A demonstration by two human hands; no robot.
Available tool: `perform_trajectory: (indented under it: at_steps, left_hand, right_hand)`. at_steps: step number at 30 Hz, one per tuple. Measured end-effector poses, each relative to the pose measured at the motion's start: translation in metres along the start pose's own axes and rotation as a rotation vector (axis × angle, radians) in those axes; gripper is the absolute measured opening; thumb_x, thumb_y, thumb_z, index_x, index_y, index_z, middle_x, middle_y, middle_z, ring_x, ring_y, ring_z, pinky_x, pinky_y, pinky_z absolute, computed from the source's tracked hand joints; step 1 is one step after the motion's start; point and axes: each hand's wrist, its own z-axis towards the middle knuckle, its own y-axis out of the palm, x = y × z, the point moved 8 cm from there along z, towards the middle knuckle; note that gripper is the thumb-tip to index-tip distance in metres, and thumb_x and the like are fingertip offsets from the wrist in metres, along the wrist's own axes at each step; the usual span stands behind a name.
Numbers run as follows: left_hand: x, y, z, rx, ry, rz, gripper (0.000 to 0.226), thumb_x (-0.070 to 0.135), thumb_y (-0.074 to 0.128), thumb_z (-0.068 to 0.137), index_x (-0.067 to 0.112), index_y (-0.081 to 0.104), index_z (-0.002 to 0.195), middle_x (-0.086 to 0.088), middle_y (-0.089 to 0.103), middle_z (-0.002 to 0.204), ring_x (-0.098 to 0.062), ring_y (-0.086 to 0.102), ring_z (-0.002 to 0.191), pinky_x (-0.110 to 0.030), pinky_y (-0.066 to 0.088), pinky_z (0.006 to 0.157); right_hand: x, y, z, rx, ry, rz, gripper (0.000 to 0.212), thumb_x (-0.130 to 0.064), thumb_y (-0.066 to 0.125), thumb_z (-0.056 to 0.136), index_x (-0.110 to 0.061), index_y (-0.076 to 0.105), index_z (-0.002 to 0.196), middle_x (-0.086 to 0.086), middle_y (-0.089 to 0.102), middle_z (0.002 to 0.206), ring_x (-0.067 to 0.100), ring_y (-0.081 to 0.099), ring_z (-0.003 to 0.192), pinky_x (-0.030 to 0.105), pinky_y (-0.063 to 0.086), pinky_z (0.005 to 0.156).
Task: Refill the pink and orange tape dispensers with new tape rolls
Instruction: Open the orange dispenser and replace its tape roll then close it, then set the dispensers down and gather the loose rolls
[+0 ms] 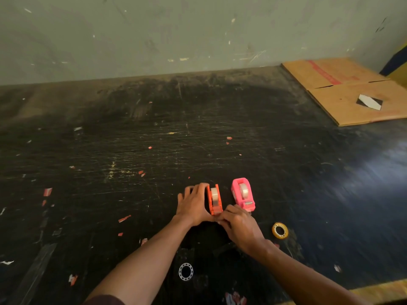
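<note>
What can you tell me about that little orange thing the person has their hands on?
The orange tape dispenser looks like plastic, narrow and open-topped, with a pale tape roll seated in it. It stands upright on the scratched black table, just left of a pink dispenser. The left hand braces its left side; the right hand works at its near end, apparently the cutter end.

dim | glare on table (385, 164) right | soft focus | wide-angle bowing
</note>
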Motion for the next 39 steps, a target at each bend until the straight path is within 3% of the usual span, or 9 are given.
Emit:
perform_trajectory:
  at_steps: [8, 15, 19, 24, 27, 30, 33, 36, 39]
  left_hand:
    - [0.000, 0.001, 0.001, -0.032, 0.000, 0.027, 0.121, 0.061, 0.089, 0.053, 0.029, 0.024, 0.150, -0.001, 0.038, 0.156, -0.028, 0.029, 0.145, -0.053, 0.028, 0.115]
    - [-0.005, 0.008, -0.007, -0.138, -0.026, 0.086, 0.147, 0.053, 0.090, 0.059, 0.025, -0.012, 0.160, -0.006, 0.012, 0.170, -0.029, 0.006, 0.156, -0.059, 0.015, 0.122]
    - [-0.015, 0.009, -0.017, -0.169, -0.049, 0.031, 0.144, 0.048, 0.089, 0.064, 0.023, -0.016, 0.160, -0.009, 0.007, 0.170, -0.028, 0.006, 0.157, -0.056, 0.015, 0.124]
    - [-0.035, 0.008, -0.051, -0.179, -0.070, -0.061, 0.109, 0.052, 0.077, 0.079, 0.024, 0.011, 0.162, -0.001, 0.017, 0.169, -0.024, 0.015, 0.155, -0.053, 0.023, 0.123]
    - [-0.043, 0.008, -0.082, -0.189, -0.067, -0.143, 0.087, 0.059, 0.071, 0.081, 0.028, 0.034, 0.153, 0.004, 0.030, 0.161, -0.020, 0.026, 0.148, -0.051, 0.031, 0.119]
    - [-0.040, 0.024, -0.115, -0.362, -0.063, -0.172, 0.085, 0.056, 0.079, 0.075, 0.038, 0.037, 0.146, 0.013, 0.027, 0.150, -0.017, 0.021, 0.146, -0.052, 0.030, 0.119]
    - [-0.037, 0.043, -0.134, -0.445, -0.037, -0.085, 0.087, 0.048, 0.085, 0.068, 0.046, 0.038, 0.141, 0.011, 0.024, 0.148, -0.017, 0.025, 0.141, -0.047, 0.037, 0.115]
    - [-0.032, 0.043, -0.137, -0.346, 0.004, -0.036, 0.054, 0.035, 0.078, 0.082, 0.042, 0.051, 0.128, 0.013, 0.037, 0.138, -0.011, 0.036, 0.133, -0.040, 0.044, 0.109]
    - [-0.034, 0.037, -0.136, -0.261, 0.017, -0.054, 0.029, 0.029, 0.071, 0.090, 0.036, 0.060, 0.116, 0.011, 0.050, 0.125, -0.009, 0.047, 0.125, -0.033, 0.047, 0.104]
  right_hand:
    - [-0.001, 0.003, 0.007, -0.063, 0.043, -0.071, 0.025, -0.026, 0.057, 0.099, -0.031, 0.066, 0.122, -0.007, 0.061, 0.122, 0.010, 0.057, 0.111, 0.030, 0.052, 0.095]
    - [0.004, 0.018, -0.006, -0.304, 0.019, -0.145, 0.043, -0.022, 0.053, 0.100, -0.034, 0.052, 0.141, -0.003, 0.050, 0.140, 0.017, 0.049, 0.127, 0.036, 0.043, 0.109]
    - [0.016, 0.002, -0.023, -0.219, 0.070, -0.056, 0.032, -0.027, 0.049, 0.102, -0.032, 0.059, 0.132, -0.006, 0.054, 0.132, 0.010, 0.054, 0.120, 0.031, 0.049, 0.102]
    - [0.061, -0.033, -0.054, 0.003, 0.219, -0.190, 0.038, -0.037, 0.050, 0.098, -0.036, 0.052, 0.136, -0.005, 0.050, 0.136, 0.015, 0.047, 0.123, 0.034, 0.042, 0.103]
    - [0.100, -0.037, -0.080, -0.046, 0.405, -0.247, 0.061, -0.053, 0.051, 0.095, -0.037, 0.034, 0.151, 0.001, 0.036, 0.150, 0.023, 0.034, 0.137, 0.042, 0.036, 0.112]
    - [0.125, -0.030, -0.103, -0.100, 0.497, -0.204, 0.074, -0.062, 0.049, 0.093, -0.037, 0.022, 0.157, 0.002, 0.026, 0.158, 0.025, 0.025, 0.144, 0.045, 0.030, 0.117]
    - [0.129, -0.021, -0.115, -0.078, 0.487, -0.161, 0.066, -0.057, 0.045, 0.097, -0.035, 0.025, 0.156, 0.002, 0.030, 0.155, 0.021, 0.029, 0.140, 0.040, 0.032, 0.116]
    - [0.120, -0.017, -0.117, -0.023, 0.453, -0.109, 0.058, -0.046, 0.046, 0.100, -0.030, 0.033, 0.154, 0.001, 0.036, 0.148, 0.016, 0.036, 0.130, 0.033, 0.037, 0.110]
    - [0.094, -0.006, -0.110, -0.064, 0.350, -0.082, 0.056, -0.048, 0.050, 0.097, -0.032, 0.039, 0.150, -0.003, 0.039, 0.143, 0.011, 0.040, 0.124, 0.029, 0.040, 0.108]
